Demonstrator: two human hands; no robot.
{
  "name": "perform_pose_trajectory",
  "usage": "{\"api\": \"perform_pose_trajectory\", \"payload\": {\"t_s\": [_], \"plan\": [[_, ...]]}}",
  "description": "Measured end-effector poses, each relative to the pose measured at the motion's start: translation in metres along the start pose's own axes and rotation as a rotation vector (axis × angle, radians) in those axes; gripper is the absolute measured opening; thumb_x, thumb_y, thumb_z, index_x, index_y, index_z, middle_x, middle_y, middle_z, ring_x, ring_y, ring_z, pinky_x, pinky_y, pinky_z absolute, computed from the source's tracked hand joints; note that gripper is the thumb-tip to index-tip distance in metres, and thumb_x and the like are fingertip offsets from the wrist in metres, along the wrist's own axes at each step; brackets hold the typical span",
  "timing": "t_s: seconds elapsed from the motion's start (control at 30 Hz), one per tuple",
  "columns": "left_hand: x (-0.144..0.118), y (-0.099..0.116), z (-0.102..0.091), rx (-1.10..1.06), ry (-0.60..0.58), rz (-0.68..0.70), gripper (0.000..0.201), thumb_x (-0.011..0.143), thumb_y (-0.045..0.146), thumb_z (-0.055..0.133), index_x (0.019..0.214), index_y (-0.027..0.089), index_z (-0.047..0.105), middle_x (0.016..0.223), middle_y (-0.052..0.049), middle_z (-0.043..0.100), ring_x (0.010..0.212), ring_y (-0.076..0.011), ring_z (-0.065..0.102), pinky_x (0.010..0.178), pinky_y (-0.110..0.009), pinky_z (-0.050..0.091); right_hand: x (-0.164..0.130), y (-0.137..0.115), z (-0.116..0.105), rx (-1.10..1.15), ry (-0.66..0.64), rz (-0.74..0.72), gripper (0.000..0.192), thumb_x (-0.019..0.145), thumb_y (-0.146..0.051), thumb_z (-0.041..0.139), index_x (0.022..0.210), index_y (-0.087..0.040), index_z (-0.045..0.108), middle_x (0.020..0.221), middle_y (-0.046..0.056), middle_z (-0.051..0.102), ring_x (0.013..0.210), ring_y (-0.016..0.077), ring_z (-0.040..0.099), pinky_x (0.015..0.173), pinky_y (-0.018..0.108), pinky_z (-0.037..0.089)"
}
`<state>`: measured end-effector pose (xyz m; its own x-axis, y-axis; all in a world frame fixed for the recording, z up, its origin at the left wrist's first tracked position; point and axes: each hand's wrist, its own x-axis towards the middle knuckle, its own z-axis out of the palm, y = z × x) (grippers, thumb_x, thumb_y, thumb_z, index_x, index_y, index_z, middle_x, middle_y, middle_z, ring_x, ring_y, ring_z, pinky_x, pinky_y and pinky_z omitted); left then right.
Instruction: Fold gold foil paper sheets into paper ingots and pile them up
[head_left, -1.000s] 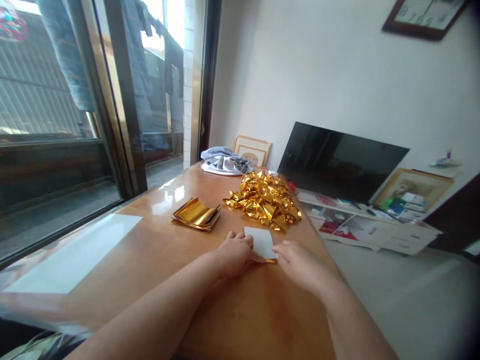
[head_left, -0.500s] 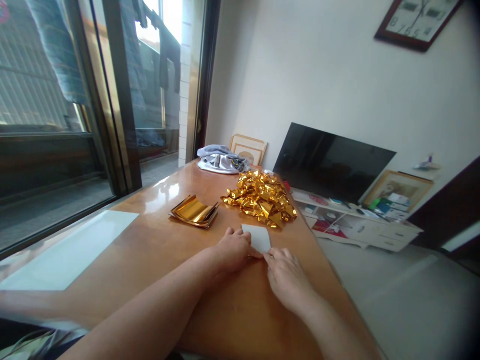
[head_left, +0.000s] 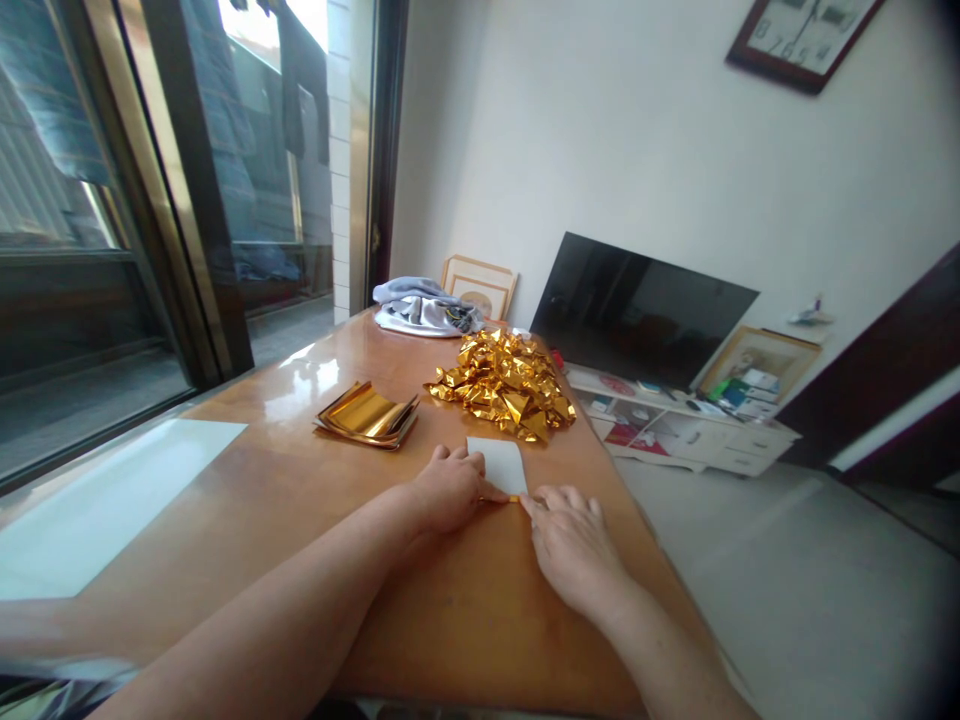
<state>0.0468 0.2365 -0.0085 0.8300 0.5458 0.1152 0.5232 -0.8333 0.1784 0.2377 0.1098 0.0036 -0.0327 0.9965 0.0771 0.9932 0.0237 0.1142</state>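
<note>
1. Pressing down on a small white-faced sheet of gold foil paper, the left hand is lying knuckles-up on the glossy orange-brown wooden table, its fingers curled over the sheet's near-left edge with the thumb tip on the fold.
2. Meeting it from the other side, the right hand is lying flat with its fingers loosely spread, the fingertips touching the sheet's near edge, where a thin gold strip is showing just between the two hands.
3. Neither hand is lifting the sheet; it is lying flat on the table, reaching away from the fingertips.
4. Sitting just beyond the sheet's far edge, past the fingertips, is a heap of crumpled folded gold foil pieces, close to the sheet though contact cannot be told.
5. Lying ahead and to the left of the left-hand fingers, well apart from them, is a curled stack of flat gold foil sheets.
6. Resting further out beyond the heap, at the table's far end, is a bundled grey and white cloth.
7. Lying far to the left of the left forearm is a large white rectangular sheet on the table.
8. Leaning against the white wall off to the right of the right-hand fingers is a dark flat television screen.
</note>
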Motion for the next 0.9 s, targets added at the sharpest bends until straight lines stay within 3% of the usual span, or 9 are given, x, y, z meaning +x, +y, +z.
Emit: {"api": "perform_pose_trajectory", "payload": {"t_s": [0.27, 0.43, 0.63, 0.9], "plan": [[0.002, -0.001, 0.002, 0.004, 0.007, 0.002, 0.037, 0.096, 0.033, 0.048, 0.117, 0.056, 0.067, 0.103, -0.007, 0.058, 0.097, -0.0258, 0.048, 0.085, -0.041, 0.030, 0.002, 0.011, -0.005, 0.040, 0.077, 0.055, 0.038, 0.096, -0.019, 0.042, 0.125, -0.020, 0.066, 0.127, 0.012, 0.061, 0.112, 0.0272, 0.050, 0.095, 0.039, 0.035], [0.000, 0.002, -0.002, 0.006, 0.015, 0.007, 0.034, 0.096, 0.036, 0.049, 0.118, 0.055, 0.067, 0.104, -0.007, 0.057, 0.096, -0.0255, 0.049, 0.085, -0.041, 0.030, 0.012, -0.005, -0.002, 0.183, 0.091, -0.032, 0.046, 0.095, -0.011, 0.038, 0.138, -0.016, 0.056, 0.121, 0.012, 0.063, 0.110, 0.0221, 0.053, 0.097, 0.029, 0.039], [-0.001, 0.002, -0.005, -0.018, -0.012, -0.007, 0.038, 0.095, 0.032, 0.048, 0.120, 0.056, 0.065, 0.105, -0.006, 0.058, 0.099, -0.0262, 0.050, 0.086, -0.041, 0.032, 0.012, -0.026, 0.001, 0.167, -0.001, 0.046, 0.040, 0.091, -0.005, 0.040, 0.120, -0.017, 0.064, 0.110, 0.010, 0.068, 0.104, 0.0229, 0.058, 0.090, 0.029, 0.041], [-0.001, -0.002, -0.010, -0.119, -0.049, -0.084, 0.032, 0.093, 0.028, 0.047, 0.111, 0.040, 0.071, 0.109, -0.007, 0.061, 0.107, -0.0283, 0.051, 0.090, -0.044, 0.035, 0.007, -0.036, -0.007, 0.042, -0.049, 0.042, 0.036, 0.092, -0.006, 0.040, 0.115, -0.016, 0.065, 0.112, 0.012, 0.067, 0.102, 0.0231, 0.059, 0.087, 0.030, 0.043]]}}
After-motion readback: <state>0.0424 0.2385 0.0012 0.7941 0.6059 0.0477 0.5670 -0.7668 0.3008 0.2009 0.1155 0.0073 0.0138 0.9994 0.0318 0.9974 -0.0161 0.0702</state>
